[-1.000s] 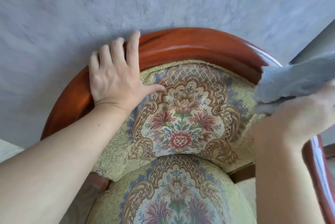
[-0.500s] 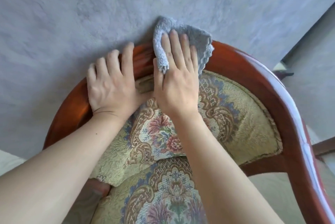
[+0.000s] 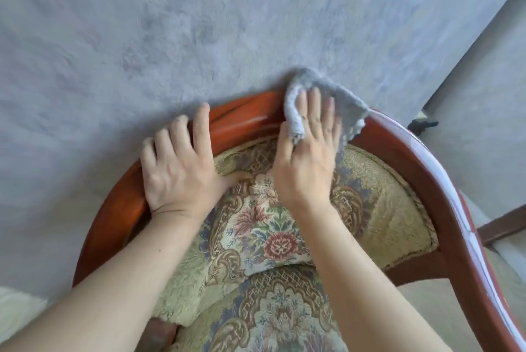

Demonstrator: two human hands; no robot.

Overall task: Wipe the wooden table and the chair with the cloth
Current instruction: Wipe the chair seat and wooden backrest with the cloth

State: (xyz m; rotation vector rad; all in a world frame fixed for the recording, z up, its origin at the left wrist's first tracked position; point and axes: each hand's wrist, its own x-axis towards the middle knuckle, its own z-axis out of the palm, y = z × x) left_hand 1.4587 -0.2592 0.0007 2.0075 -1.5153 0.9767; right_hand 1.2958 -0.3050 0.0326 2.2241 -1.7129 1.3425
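Nearest to me, below the curved reddish-brown wooden top rail of the chair (image 3: 244, 121), I saw the chair's seat cushion of pale green floral tapestry (image 3: 273, 323), and just above it the padded backrest in the same fabric (image 3: 256, 226), with a red flower at its middle. Both bare forearms crossed over this upholstery and hid much of it.

My left hand (image 3: 179, 172) lay flat and open on the left part of that rail, fingers spread over the wood, thumb resting on the backrest fabric; it had hold of nothing. Just right of it, my right hand (image 3: 307, 169) pressed the grey knitted cloth (image 3: 344, 106) down onto the top of the rail, fingers extended and close together, palm over the fabric edge. The cloth was folded around the rail's far side and bunched up beside my index finger, so the wood under it was hidden.

From the cloth the rail swept right and toward me as a glossy armrest (image 3: 466, 226).

Beyond the rail stretched a pale grey, shaggy carpet (image 3: 199, 24). To the far right of the rail ran a smoother grey surface (image 3: 484, 95), with a small dark object (image 3: 421, 124) at its edge that I could not identify.
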